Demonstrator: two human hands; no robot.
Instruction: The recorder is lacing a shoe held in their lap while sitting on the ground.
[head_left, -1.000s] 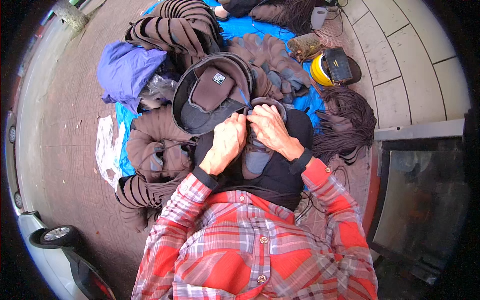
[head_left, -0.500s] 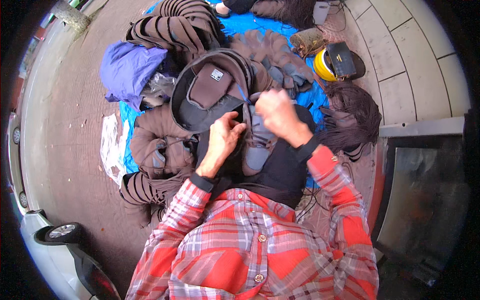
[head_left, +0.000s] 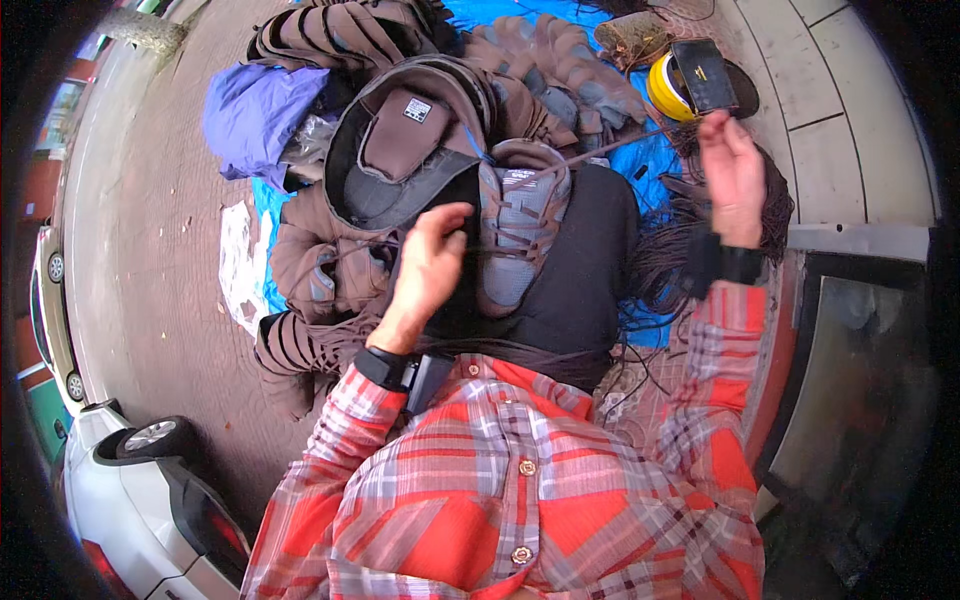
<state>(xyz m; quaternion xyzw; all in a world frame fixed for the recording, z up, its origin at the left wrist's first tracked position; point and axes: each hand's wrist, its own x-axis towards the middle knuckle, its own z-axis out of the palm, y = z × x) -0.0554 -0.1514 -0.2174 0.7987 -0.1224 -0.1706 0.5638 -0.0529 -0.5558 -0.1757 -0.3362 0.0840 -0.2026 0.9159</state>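
A grey-blue lace-up shoe (head_left: 518, 230) with brown laces rests on my lap in black trousers, its toe toward me. Out to the right, my right hand (head_left: 735, 180) is closed on the end of a brown shoelace (head_left: 612, 147), drawn out in a long line from the top of the shoe. My left hand (head_left: 428, 268) hovers just left of the shoe, thumb and forefinger apart, with nothing visible between them. Beyond the shoe lies a curved stack of brown shoe uppers (head_left: 385, 215), with a brown padded piece (head_left: 412, 140) on it.
A purple bag (head_left: 262, 115) lies at the far left, near more stacked uppers (head_left: 345, 45). Bundles of dark laces (head_left: 665, 260) spread to the right over a blue sheet (head_left: 655, 205). A yellow roll (head_left: 668, 88) and a black case (head_left: 704, 75) sit at the far right.
My right hand has swung from above the shoe out to the right, drawing the shoelace with it. My left hand has moved slightly away from the shoe. The view has shifted a little.
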